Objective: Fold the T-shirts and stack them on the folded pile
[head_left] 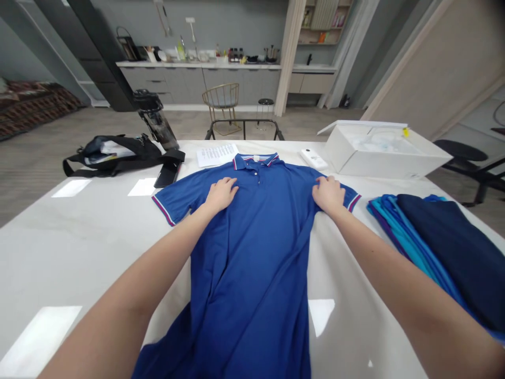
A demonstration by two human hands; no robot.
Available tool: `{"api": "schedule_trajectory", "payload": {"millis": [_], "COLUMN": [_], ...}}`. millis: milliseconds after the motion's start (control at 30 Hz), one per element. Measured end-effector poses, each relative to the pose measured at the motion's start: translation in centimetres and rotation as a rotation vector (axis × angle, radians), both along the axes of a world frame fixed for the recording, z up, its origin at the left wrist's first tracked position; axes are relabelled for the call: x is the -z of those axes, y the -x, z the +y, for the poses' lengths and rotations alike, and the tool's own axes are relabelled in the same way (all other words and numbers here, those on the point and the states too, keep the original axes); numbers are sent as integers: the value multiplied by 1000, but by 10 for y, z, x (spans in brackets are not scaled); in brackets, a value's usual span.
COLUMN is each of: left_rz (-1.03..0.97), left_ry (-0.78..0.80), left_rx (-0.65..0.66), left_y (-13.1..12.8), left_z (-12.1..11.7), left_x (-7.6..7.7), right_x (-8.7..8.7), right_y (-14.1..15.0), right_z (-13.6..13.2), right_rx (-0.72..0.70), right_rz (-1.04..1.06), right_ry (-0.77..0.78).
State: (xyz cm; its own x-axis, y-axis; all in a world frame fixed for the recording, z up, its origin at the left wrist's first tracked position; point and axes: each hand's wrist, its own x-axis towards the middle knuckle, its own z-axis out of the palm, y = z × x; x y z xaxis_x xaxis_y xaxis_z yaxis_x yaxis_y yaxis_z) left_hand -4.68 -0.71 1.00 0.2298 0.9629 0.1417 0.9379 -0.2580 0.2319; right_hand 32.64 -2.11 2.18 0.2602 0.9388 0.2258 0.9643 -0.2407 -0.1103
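A blue polo shirt [260, 252] lies front up on the white table, its collar [255, 159] at the far end. White and red stripes edge the collar and both short sleeves. My left hand [221, 193] is on the upper chest, fingers curled onto the fabric. Near the base of the sleeve on the right, my right hand [329, 192] has its bent fingers closed on the cloth. Long creases run down the body of the shirt, and its lower left part is bunched and spread outward. The hem is out of view.
Folded clothes [445, 237] are stacked at the right, before an open white box [374, 163]. A small white device [313, 159] and a printed sheet [216, 155] flank the collar. Farther left are a phone [169, 172], a black bag [130, 150] and a bottle [160, 123].
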Motion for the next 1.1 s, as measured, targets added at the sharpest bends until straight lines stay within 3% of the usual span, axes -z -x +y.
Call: {"api": "schedule_trajectory", "payload": {"millis": [133, 200, 300, 400, 533, 600, 700, 767, 900, 1100], "left_rz": [26, 52, 100, 106, 31, -14, -15, 51, 181, 193], "left_ry": [-6, 12, 18, -50, -176, -170, -118, -92, -93, -86], "left_rx": [-241, -293, -203, -115, 80, 217, 388, 454, 437, 364], "left_y": [27, 49, 86, 109, 98, 78, 47, 30, 7, -6], "left_z": [-42, -52, -62, -74, -113, -142, -191, -223, -280, -347], "left_x": [5, 11, 17, 14, -3, -11, -15, -15, -13, -14], "right_x": [6, 12, 15, 7, -14, -21, -22, -15, -1, -7], "right_y": [-48, -64, -80, -83, -40, 2, 69, 105, 141, 133], "right_z": [-46, -61, -73, -76, -94, -120, -177, -217, -273, -313], "right_rx": [47, 16, -80, -139, -199, -397, -787, -920, -931, -875], "right_rz": [-21, -44, -141, -195, -149, -86, 51, 95, 130, 59], "right_ry": [160, 204, 191, 168, -41, -77, -12, 23, 90, 64]}}
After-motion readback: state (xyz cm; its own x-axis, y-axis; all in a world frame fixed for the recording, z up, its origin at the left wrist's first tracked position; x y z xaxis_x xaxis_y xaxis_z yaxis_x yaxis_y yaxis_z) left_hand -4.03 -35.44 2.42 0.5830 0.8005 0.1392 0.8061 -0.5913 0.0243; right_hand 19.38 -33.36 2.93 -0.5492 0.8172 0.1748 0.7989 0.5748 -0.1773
